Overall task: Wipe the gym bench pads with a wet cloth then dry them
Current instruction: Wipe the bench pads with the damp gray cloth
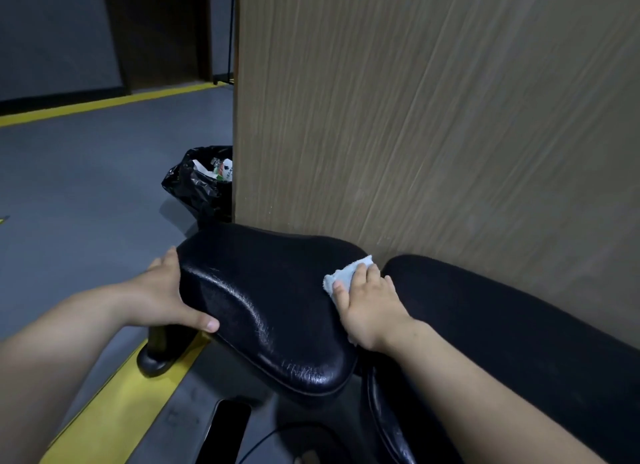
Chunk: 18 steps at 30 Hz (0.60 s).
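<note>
A black padded bench seat [263,300] with a shiny, creased surface lies in front of me. The longer black back pad [502,325] runs off to the right beside it. My left hand [173,297] holds the seat's left edge, thumb on top and fingers wrapped over the far side. My right hand [370,304] presses a small white cloth [349,273] flat onto the seat's right end, near the gap between the two pads. Most of the cloth is hidden under that hand.
A tall wood-grain panel [433,117] stands directly behind the bench. A black rubbish bag [201,183] with litter sits on the grey floor at its left corner. The bench's black foot [159,356] rests on a yellow floor stripe [114,408].
</note>
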Motion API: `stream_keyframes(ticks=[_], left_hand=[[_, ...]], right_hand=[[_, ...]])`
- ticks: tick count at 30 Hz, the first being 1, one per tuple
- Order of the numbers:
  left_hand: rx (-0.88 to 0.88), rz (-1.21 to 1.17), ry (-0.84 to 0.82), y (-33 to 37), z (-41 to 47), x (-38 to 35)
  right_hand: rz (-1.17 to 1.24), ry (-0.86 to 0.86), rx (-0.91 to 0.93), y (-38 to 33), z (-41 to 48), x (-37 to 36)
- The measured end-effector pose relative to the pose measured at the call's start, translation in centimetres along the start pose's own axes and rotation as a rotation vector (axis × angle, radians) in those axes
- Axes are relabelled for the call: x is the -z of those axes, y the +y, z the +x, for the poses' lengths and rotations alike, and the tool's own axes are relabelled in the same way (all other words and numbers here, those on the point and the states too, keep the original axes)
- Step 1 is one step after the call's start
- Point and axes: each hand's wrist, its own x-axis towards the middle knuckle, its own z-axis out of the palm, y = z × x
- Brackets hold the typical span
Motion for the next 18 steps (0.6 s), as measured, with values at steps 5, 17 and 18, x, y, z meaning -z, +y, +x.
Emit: stream_keyframes(ticks=[5, 17, 18], left_hand=[[0.029, 0.005, 0.01, 0.5, -0.8, 0.2], [-0.004, 0.036, 0.089, 1.8, -5.2, 0.5], [-0.001, 0.038, 0.092, 1.8, -5.3, 0.4]], right_hand=[[-0.138, 0.08, 0.155, -2.6, -5.7, -2.7], [-0.156, 0.298, 0.276, -3.6, -11.8, -4.8], [-0.18, 0.312, 0.297, -3.3, -11.7, -4.5]])
